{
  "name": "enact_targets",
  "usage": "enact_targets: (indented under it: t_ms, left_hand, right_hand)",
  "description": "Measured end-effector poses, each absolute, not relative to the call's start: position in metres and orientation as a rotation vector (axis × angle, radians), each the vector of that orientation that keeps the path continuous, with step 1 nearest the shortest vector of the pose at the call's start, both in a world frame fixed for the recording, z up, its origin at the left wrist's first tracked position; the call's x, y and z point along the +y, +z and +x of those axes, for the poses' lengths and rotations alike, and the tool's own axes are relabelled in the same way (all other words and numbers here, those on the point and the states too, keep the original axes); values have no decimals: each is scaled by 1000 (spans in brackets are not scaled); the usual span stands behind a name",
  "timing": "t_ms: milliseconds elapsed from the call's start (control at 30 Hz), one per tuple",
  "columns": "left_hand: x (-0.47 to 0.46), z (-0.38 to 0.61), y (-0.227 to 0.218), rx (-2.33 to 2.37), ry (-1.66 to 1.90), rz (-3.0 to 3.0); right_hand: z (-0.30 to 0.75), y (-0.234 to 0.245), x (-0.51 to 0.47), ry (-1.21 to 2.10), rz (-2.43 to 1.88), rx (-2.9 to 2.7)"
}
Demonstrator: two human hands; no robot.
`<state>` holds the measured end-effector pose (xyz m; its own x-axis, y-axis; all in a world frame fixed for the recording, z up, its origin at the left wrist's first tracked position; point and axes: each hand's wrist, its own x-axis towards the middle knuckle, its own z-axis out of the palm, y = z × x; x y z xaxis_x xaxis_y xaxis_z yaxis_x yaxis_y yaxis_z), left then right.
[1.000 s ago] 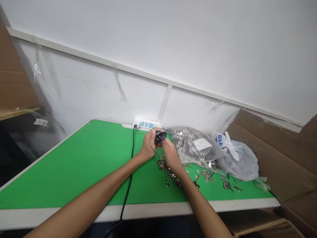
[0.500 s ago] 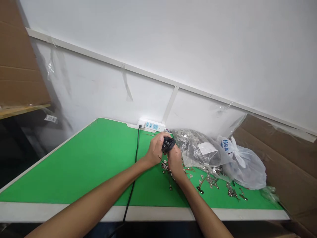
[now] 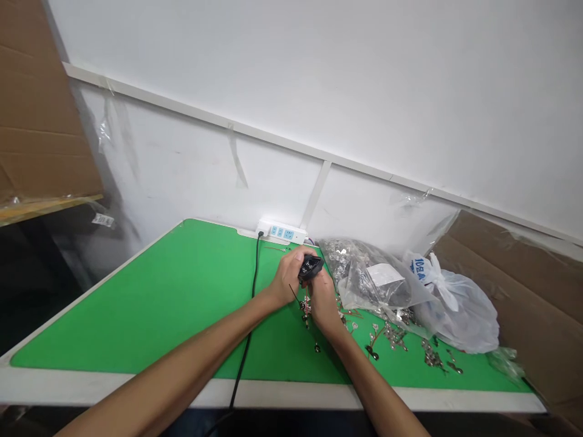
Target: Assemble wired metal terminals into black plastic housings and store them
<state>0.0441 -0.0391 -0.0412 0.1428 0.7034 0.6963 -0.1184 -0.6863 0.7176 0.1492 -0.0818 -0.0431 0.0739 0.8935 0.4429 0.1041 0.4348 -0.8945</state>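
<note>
Both my hands meet over the far middle of the green table [image 3: 150, 303]. My left hand [image 3: 288, 278] is closed round a small black device [image 3: 310, 266], gripping it from the left. My right hand [image 3: 322, 297] is closed against the same device from below and the right. A thin dark wire hangs down from the device. Small metal parts on wires [image 3: 310, 315] lie on the green surface just under my hands.
A white power strip [image 3: 281, 231] sits at the table's far edge with a black cable [image 3: 248, 328] running toward me. A clear bag of metal parts [image 3: 364, 273] and a white tied bag [image 3: 460, 309] lie to the right, loose metal pieces [image 3: 396, 337] before them. Cardboard [image 3: 523, 291] leans at right.
The view has shifted a little, so the table sits further right in the frame. My hands have stayed together on the black device, which now looks turned slightly.
</note>
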Motion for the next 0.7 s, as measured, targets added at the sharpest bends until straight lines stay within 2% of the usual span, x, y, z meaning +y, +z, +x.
enact_targets:
  t_ms: [700]
  left_hand:
    - [-38, 43, -46, 572, 1539, 1758]
  right_hand:
    - [148, -43, -87, 734, -1031, -1367]
